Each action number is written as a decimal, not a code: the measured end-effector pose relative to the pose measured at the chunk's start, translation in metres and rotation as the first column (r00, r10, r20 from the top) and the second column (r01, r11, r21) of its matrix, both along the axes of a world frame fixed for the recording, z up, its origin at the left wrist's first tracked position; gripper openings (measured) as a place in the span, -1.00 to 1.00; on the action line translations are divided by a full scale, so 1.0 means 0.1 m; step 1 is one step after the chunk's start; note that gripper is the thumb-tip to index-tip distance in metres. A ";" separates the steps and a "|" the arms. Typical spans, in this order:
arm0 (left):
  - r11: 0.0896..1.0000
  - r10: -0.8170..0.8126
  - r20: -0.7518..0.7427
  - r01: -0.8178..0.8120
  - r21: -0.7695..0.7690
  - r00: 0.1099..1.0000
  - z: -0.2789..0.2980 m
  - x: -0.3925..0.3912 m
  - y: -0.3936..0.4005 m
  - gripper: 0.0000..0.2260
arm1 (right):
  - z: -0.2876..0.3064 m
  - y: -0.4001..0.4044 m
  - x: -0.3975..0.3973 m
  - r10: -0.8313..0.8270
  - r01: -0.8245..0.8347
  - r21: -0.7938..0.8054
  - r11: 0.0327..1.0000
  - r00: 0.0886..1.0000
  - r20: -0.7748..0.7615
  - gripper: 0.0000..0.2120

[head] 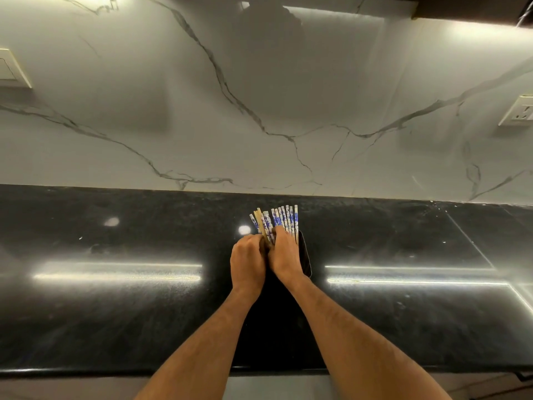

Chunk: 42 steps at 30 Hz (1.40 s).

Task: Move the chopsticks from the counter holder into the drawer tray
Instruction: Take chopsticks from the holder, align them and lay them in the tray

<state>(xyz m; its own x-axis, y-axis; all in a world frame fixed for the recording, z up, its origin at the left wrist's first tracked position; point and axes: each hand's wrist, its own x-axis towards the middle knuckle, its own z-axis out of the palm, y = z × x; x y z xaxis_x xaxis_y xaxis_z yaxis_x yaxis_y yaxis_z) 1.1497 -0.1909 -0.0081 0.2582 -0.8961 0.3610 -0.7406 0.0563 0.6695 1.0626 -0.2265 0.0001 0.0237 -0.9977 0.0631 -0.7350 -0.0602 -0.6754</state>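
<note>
On glossy black stone counter [115, 313]: left hand [248, 262] and right hand [285, 256] together, gripping fanned blue-and-white patterned chopsticks [284, 220] over dark holder [305, 256].

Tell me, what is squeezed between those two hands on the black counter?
The head view shows a bundle of blue-and-white patterned chopsticks, with a few plain wooden ones, between the left hand and right hand, above a dark holder.

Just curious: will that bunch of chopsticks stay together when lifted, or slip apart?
Probably stiff: the chopsticks stand straight. They already fan apart above both hands, so loose ones may slide. The glossy blue-patterned ones look slippery; as thin sticks they would likely roll.
</note>
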 end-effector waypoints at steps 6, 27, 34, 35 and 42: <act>0.999 0.000 0.024 0.001 -0.045 1.000 -0.02 -0.01 -0.02 -0.86 | 0.01 -0.02 -0.03 -0.042 0.040 0.029 0.999 0.998 0.057 -0.80; 0.985 -0.159 -0.125 0.149 -0.085 0.979 0.07 -0.23 -0.08 -0.63 | 0.30 -0.07 -0.26 -0.122 0.128 0.012 0.992 0.905 0.408 -0.84; 0.921 -0.342 -0.537 0.390 -0.026 0.771 0.35 -0.31 -0.14 -0.80 | 0.79 -0.09 -0.32 -0.035 0.074 -0.030 0.997 0.737 0.675 -0.84; 0.909 -0.353 -0.558 0.416 -0.016 0.751 0.40 -0.32 -0.14 -0.87 | 0.88 -0.08 -0.34 -0.011 0.056 -0.043 0.998 0.721 0.693 -0.85; 0.865 -0.421 -0.751 0.474 -0.165 0.508 0.67 -0.36 0.06 -0.78 | 1.38 0.15 -0.48 0.092 -0.103 -0.036 0.994 0.605 0.791 -0.83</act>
